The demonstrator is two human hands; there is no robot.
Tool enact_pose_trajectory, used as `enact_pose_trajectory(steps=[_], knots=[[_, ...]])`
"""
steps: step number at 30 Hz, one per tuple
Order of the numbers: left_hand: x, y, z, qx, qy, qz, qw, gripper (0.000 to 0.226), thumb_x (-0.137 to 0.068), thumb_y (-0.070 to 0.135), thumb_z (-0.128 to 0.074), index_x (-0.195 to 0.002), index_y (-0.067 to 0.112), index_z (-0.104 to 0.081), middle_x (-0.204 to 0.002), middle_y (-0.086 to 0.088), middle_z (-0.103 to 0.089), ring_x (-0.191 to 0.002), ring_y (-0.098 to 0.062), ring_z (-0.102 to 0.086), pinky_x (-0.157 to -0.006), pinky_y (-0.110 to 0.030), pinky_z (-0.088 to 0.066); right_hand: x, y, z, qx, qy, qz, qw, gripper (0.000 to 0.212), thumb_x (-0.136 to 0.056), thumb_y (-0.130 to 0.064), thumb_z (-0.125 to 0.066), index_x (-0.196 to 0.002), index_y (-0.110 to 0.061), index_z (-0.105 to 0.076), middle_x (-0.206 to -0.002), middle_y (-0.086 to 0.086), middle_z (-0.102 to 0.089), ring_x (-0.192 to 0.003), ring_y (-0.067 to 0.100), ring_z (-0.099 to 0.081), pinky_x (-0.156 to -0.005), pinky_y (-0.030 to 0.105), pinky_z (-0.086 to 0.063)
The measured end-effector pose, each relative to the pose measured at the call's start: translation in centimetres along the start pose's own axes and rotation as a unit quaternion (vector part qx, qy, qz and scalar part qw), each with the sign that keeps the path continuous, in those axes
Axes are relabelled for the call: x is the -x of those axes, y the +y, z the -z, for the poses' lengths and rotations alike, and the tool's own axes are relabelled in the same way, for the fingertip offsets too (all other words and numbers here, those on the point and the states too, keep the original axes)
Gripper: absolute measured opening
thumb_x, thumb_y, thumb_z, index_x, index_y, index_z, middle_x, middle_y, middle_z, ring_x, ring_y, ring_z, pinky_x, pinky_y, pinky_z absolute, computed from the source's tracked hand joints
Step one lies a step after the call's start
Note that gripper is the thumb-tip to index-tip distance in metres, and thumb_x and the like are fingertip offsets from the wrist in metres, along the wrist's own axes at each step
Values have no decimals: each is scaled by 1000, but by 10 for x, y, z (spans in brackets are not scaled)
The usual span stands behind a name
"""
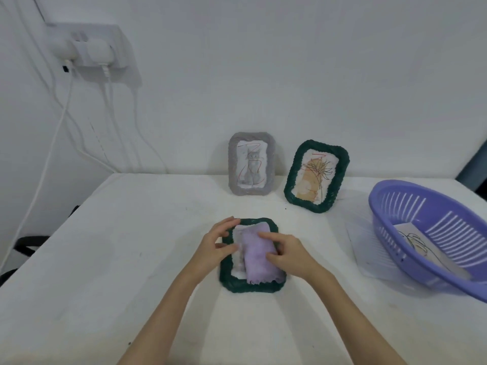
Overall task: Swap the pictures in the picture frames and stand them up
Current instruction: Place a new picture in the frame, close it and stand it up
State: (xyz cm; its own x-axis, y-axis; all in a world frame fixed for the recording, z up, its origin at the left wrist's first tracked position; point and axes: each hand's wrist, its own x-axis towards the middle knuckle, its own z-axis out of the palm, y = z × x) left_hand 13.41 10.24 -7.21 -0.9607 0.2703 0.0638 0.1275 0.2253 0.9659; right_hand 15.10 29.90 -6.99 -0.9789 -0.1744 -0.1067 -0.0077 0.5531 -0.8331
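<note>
A dark green woven frame (251, 285) lies flat on the table before me, with a lilac backing piece (257, 262) in its opening. My left hand (218, 246) holds the frame's left rim, fingers curled over the edge. My right hand (287, 255) pinches the lilac piece at its right side. Against the wall stand a grey frame (232, 164) holding a cat picture and a second dark green frame (291, 185) holding an orange picture with line drawing, tilted to the right.
A purple plastic basket (400, 204) sits at the right with a loose picture (416, 243) inside, on a sheet of paper (361, 248). A wall socket (87, 48) with plugs and white cables hangs at the upper left. White cloth covers the table (105, 259).
</note>
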Motion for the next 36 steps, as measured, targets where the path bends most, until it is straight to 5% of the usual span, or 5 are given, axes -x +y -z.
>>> enact_pose_trajectory(steps=[3, 7, 12, 17, 36], knots=[[-4, -12, 6, -138, 12, 11, 990, 57, -77, 40, -68, -129, 32, -46, -140, 13, -33, -135, -12, -28, -108, -24, -26, -9, 0, -1, 134, 4, 11, 991, 53, -83, -8, -49, -134, -20, -45, -123, 10, -49, -106, 19, -48, -86, 23, -41], [-3, -25, 11, -340, -108, 61, 932, 143, -24, 94, -48, -147, 31, -8, -155, 13, 0, -143, -13, 2, -117, -37, -4, -9, -11, -22, 342, 168, 21, 924, 49, -89, -37, -49, -134, -22, -41, -129, 11, -40, -108, 28, -40, -88, 36, -38], [0, -38, 6, -404, -151, 63, 900, 140, -49, 71, -73, -145, 24, 17, -153, 11, 21, -141, -10, 21, -117, -39, 11, -14, 2, -58, 477, 245, 28, 844, 54, -57, -50, -79, -97, -15, -69, -97, 11, -62, -68, 27, -54, -53, 33, -42], [1, -37, 4, -416, -140, 49, 897, 137, -55, 68, -72, -145, 19, 18, -153, 8, 23, -138, -6, 25, -116, -43, 13, -26, 20, -56, 486, 303, 41, 818, 42, -56, -31, -82, -89, -8, -68, -87, 13, -62, -65, 28, -52, -55, 31, -41], [-1, -44, 6, -419, -120, 19, 900, 145, -36, 87, -48, -146, 18, 17, -153, 12, 20, -132, 1, 30, -115, -39, 16, 10, 18, -44, 361, 140, 246, 889, 24, -83, -46, -45, -88, -42, -68, -105, -24, -61, -80, 10, -41, -73, 31, -22]])
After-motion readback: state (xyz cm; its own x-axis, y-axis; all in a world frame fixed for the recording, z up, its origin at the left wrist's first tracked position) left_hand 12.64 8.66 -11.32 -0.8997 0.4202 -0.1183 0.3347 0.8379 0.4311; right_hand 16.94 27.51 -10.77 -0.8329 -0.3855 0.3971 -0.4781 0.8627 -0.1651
